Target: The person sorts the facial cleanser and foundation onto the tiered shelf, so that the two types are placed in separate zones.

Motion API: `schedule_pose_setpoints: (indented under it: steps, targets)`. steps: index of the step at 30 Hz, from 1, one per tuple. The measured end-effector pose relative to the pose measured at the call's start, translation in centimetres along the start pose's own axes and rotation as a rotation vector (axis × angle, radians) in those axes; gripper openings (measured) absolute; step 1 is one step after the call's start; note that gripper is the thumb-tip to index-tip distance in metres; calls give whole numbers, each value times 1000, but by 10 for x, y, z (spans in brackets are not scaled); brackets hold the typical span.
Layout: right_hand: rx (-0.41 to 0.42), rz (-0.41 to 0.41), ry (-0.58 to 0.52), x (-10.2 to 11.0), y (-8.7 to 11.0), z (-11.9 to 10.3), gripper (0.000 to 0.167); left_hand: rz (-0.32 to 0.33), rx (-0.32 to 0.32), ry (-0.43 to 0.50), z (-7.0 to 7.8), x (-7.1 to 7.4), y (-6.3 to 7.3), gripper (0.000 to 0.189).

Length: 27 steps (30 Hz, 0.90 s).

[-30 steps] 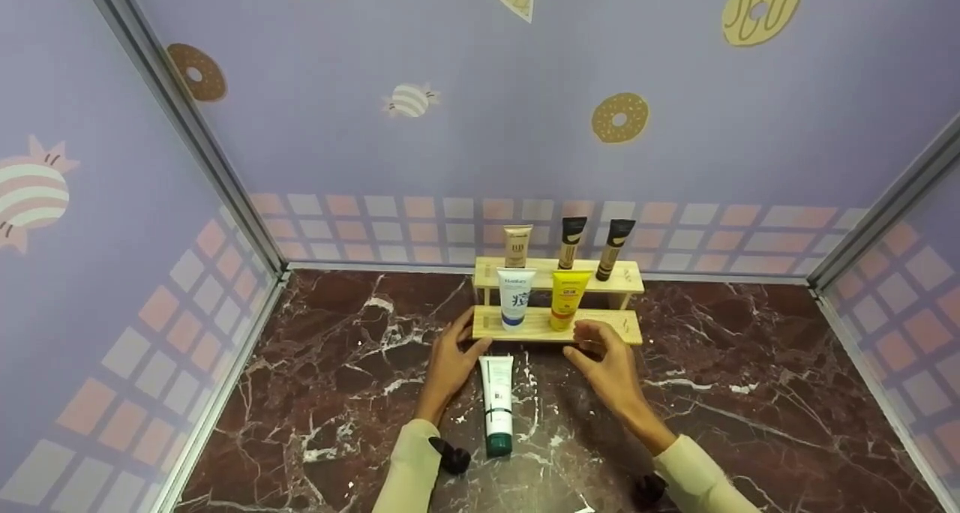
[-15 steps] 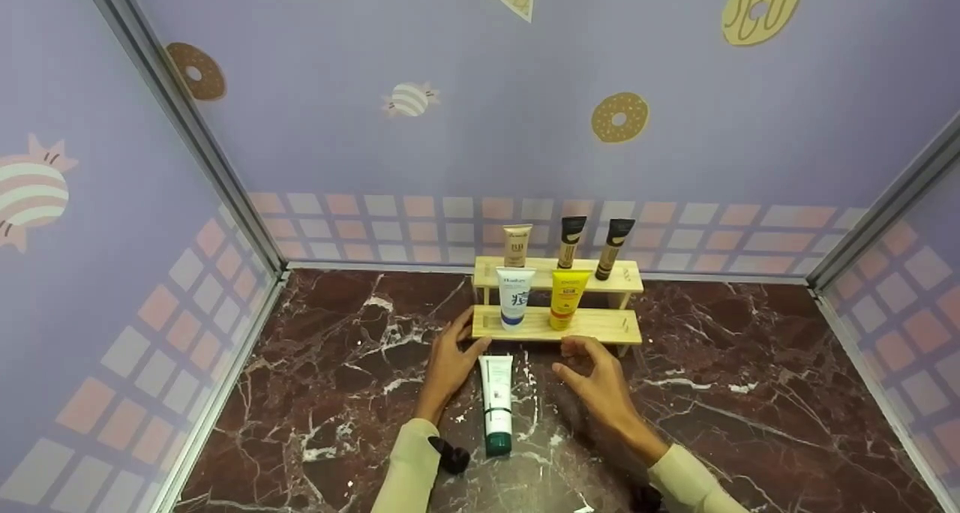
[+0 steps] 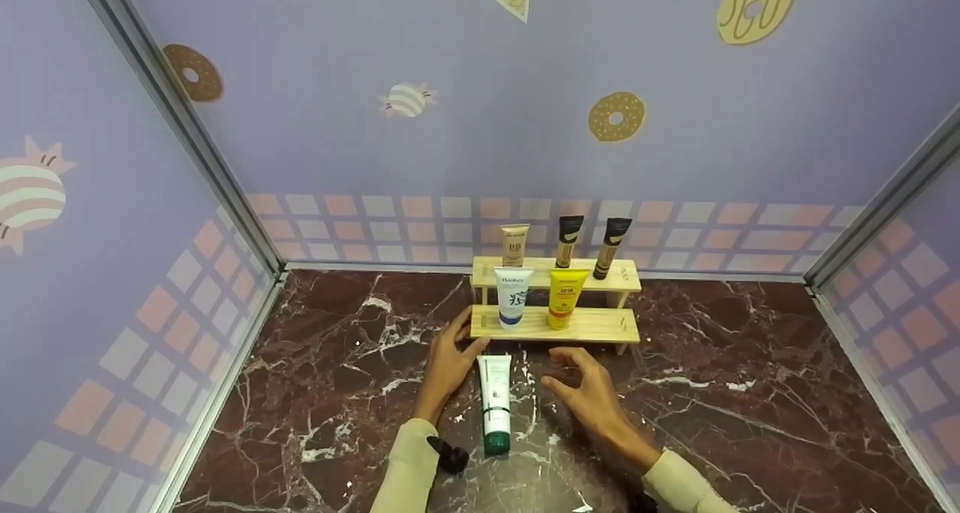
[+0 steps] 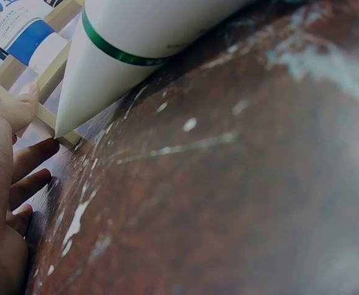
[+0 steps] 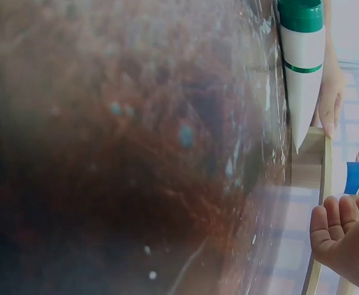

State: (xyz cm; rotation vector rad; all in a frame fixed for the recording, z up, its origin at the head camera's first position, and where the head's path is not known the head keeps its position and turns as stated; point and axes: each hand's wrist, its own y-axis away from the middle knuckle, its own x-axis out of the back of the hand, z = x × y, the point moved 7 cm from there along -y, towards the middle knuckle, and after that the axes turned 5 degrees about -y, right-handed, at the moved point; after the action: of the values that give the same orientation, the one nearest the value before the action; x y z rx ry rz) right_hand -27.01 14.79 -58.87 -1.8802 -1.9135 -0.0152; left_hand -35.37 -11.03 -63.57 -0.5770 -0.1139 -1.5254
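A two-tier wooden display rack (image 3: 592, 329) stands on the marble-patterned surface. My left hand (image 3: 448, 363) holds its lower left corner; in the left wrist view the thumb (image 4: 26, 101) lies against the wood, with the other fingers below it. On the lower tier stand a white-and-blue tube (image 3: 513, 297) and a yellow tube (image 3: 566, 298), both upright. A white tube with a green cap (image 3: 496, 404) lies between my hands, cap toward me. My right hand (image 3: 592, 397), fingers loosely bent and holding nothing, hovers in front of the rack, right of the lying tube.
On the upper tier stand a beige tube (image 3: 514, 246) and two black-topped tubes, one in the middle (image 3: 569, 241) and one leaning at the right (image 3: 613, 248). A purple patterned wall (image 3: 480, 153) rises close behind the rack, and side panels flank the surface.
My right hand has drawn back from the front edge of the lower tier, toward me and slightly left. My left hand stays at the rack's corner, and the tubes stand as before.
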Motion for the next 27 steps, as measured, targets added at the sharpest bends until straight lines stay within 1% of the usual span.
schedule_pose_setpoints:
  steps: [5,10,12,18,23,25,27]
  targets:
    - [-15,-46,15,-8,6,3,45,5,-10,-1,0,1,1,73]
    - [-25,-104,-4,-19,9,5,44,5,-5,3,0,2,1,73]
    - [-43,-124,-16,-23,10,5,45,8,-5,-1,0,2,1,73]
    - [-68,-180,-33,-37,12,6,54,9,-22,14,0,2,1,71]
    - [-73,-198,-76,-47,12,5,62,8,-29,46,1,1,0,72]
    - [-72,-196,-106,-50,12,3,61,4,-24,55,1,0,0,72]
    - [-75,-192,-111,-53,13,2,60,-2,-13,48,0,0,0,73]
